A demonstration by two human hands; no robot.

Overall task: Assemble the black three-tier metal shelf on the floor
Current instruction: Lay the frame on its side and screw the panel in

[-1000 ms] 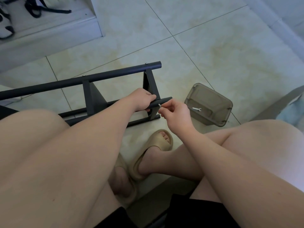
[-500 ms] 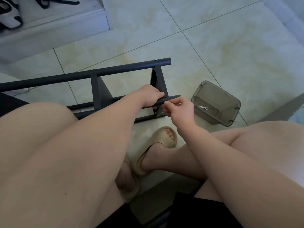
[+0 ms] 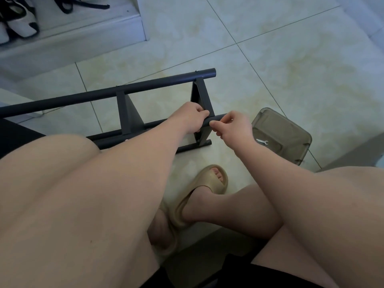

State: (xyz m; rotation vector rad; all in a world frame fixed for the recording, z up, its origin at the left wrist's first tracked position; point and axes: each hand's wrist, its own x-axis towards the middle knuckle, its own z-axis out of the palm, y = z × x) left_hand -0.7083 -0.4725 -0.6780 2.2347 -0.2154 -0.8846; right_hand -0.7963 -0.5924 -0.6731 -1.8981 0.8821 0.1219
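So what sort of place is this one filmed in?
Probably a home entryway or hallway: a pale tiled floor, shoes kept on a low white ledge, and the seated person wears slippers.

A smoky plastic bin (image 3: 287, 133) lies on the tiled floor (image 3: 291, 65) near a tan slipper (image 3: 207, 185).

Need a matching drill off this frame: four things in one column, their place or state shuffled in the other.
1 left hand
2 right hand
3 wrench
4 slipper

A in the brown box
B on a foot
C pinching the end of the shelf tube
D gripping that tube further in

Pairs: 1-D, 2-C, 3-A, 4-B
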